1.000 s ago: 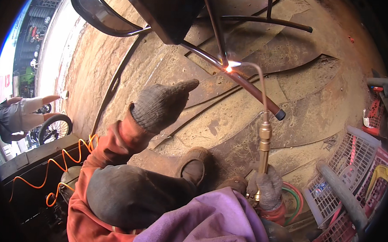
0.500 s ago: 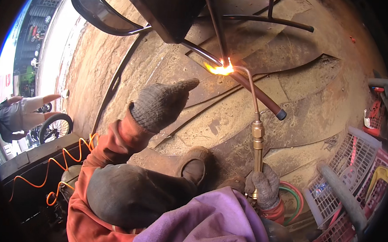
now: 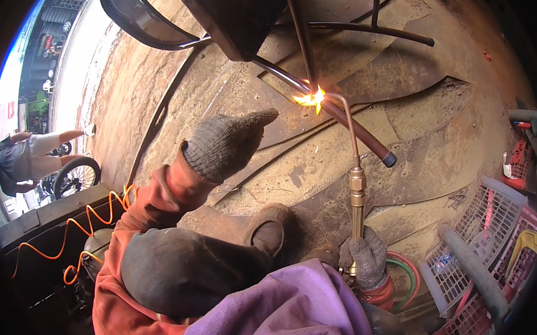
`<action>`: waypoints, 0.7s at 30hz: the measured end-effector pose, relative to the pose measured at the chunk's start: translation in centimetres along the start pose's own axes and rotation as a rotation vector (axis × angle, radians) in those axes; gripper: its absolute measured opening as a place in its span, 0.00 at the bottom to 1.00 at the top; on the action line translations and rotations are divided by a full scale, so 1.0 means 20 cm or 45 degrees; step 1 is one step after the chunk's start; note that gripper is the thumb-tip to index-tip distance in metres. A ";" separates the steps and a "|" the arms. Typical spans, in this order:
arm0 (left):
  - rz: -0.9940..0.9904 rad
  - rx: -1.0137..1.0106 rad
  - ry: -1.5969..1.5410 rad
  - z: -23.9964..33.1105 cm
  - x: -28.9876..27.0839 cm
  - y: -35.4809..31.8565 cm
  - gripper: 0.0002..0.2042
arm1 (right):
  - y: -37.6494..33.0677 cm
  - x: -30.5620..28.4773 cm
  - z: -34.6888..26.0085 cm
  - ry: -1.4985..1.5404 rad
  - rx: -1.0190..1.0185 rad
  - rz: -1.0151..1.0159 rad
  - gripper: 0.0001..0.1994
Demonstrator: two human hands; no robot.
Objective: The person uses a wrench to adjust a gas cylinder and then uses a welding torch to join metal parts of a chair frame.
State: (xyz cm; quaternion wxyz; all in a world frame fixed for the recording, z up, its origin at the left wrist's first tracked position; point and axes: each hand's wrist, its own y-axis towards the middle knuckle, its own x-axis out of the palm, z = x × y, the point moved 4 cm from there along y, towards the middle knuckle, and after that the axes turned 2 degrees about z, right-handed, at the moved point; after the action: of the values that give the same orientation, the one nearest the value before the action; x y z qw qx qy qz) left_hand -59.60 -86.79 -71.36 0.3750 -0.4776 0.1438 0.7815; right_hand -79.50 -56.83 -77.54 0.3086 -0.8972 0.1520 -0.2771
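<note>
My right hand, in a grey knit glove, is wrapped round the brass handle of a gas torch. The torch's bent copper tip reaches up to a bright yellow-orange flame. That flame plays on the joint where an upright tube meets a slanting brown metal tube with a dark end cap. They belong to a dark tubular metal frame, seemingly a chair, with a black panel. My left hand, gloved too, is closed left of the flame, fingertips pressed together toward it; anything thin in them cannot be made out.
Worn metal sheets cover the ground around my shoe. Plastic crates with tools stand at right; red and green hoses run beside my right hand. An orange coiled hose lies left. Farther off, a person stands beside a wheel.
The flame has changed shape, with less of it spreading left and sparks now flaring below the joint. Both hands and the torch stay nearly in place.
</note>
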 end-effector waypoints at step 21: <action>0.005 -0.018 -0.034 -0.02 0.02 0.00 0.19 | -0.02 -0.01 -0.02 -0.033 -0.152 0.028 0.18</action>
State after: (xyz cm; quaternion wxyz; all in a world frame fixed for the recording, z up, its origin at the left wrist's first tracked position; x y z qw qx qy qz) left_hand -59.49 -86.72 -71.93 0.3719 -0.4694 0.1342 0.7896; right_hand -79.78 -56.70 -77.11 0.2593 -0.9159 0.1741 -0.2524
